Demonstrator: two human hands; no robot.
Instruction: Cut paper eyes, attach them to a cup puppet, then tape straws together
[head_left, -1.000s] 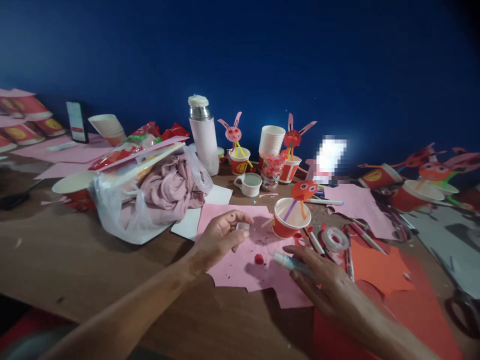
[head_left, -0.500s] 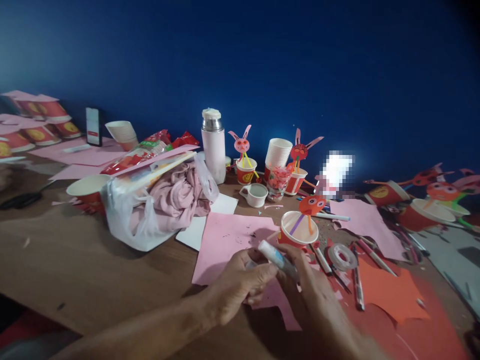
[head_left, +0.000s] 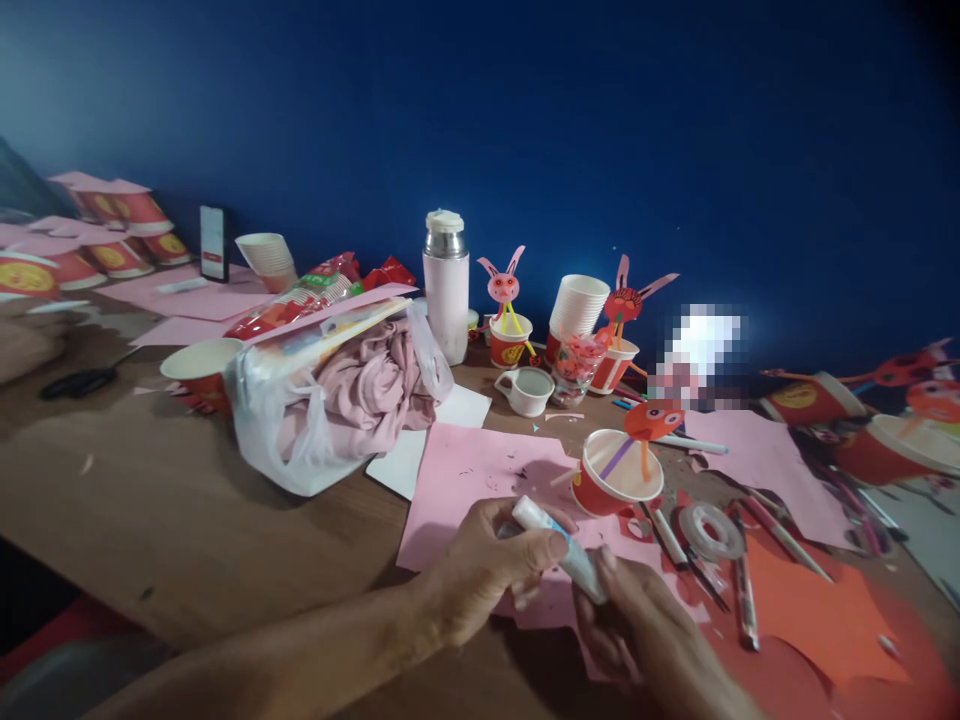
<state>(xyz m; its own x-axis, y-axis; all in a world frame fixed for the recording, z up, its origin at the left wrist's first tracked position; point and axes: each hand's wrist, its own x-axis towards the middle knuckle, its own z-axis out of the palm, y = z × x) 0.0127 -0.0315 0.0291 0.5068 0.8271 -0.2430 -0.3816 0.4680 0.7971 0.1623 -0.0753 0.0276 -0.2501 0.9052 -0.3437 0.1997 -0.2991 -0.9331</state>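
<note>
A white glue stick [head_left: 564, 556] with a blue-marked label lies slantwise between my two hands, low over pink paper. My left hand [head_left: 499, 555] wraps its upper part, thumb across the barrel, and the white end pokes out above. At the lower end, the fingers of my right hand [head_left: 626, 600] close around it. Just beyond stands a red paper cup [head_left: 596, 488] bearing an orange paper face [head_left: 654, 421] on purple and orange strips. The pink sheet [head_left: 480, 470] under my hands has dark scraps on it.
A plastic bag [head_left: 262, 440] with pink cloth sits left of centre. Behind it stand a pink thermos [head_left: 448, 300] and a white mug [head_left: 527, 392]. A tape roll [head_left: 711, 530], markers and orange paper [head_left: 832, 605] lie right. Another person's hand [head_left: 30, 345] shows at the far left.
The view has turned slightly left, so things sit further right. My right hand has slid down to the glue stick's lower end, baring more of the barrel.
</note>
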